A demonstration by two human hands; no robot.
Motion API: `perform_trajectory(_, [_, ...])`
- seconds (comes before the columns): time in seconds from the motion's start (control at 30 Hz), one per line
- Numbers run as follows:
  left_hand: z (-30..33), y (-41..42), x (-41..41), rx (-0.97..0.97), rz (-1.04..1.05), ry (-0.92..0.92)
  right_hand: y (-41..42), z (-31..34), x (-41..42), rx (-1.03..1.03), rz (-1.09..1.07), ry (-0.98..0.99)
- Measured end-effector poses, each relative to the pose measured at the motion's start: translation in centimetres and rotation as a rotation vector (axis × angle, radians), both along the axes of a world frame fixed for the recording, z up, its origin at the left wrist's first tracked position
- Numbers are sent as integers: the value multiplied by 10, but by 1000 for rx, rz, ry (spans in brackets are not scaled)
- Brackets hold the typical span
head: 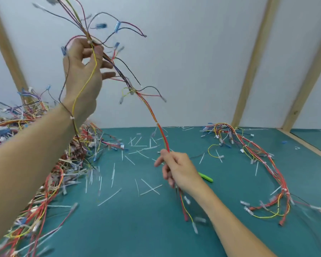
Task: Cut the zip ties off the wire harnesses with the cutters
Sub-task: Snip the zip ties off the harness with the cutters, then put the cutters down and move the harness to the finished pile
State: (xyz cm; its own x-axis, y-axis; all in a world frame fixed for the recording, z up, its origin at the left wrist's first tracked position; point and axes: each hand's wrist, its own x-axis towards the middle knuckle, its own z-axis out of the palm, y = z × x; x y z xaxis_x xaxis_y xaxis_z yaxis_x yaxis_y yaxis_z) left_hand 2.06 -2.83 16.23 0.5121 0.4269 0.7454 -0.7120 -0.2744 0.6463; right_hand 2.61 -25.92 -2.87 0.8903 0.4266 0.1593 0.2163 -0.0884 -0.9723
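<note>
A wire harness (148, 108) is being stretched between the left hand (83, 71), pinching high, and the right hand (176, 171), gripping low, seemingly exposing remaining zip ties while the green cutters (206, 177) are lying unheld on the mat (137, 229).

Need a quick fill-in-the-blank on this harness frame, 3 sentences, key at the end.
1. The left hand holds the harness raised above the ____ mat.
2. The right hand pinches the harness's ____ and yellow wires.
3. The cutters with the ____ handle lie on the mat behind the right hand, held by neither hand.

Missing words: teal; red; green
</note>
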Motion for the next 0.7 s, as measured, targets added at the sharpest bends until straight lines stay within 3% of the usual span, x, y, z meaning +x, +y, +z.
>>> perform_trajectory(0.1, [3,1,8,4,90,45,-4,9,-7,-155,-8,-38])
perform_trajectory(0.27, [-27,-23,47,64,39,260,-14,4,-41,-712,-140,-337])
perform_trajectory(0.43, [-62,-106,85,141,-187,518,-80,-3,-48,-941,-466,-180])
perform_trajectory(0.5, [-74,-145,93,102,-286,577,-109,0,-39,-904,-641,-193])
perform_trajectory(0.57, [-85,-179,97,19,-391,603,-127,8,-21,-694,-785,-254])
perform_trajectory(0.7, [-108,-217,95,74,-524,693,-133,24,34,-516,-786,-275])
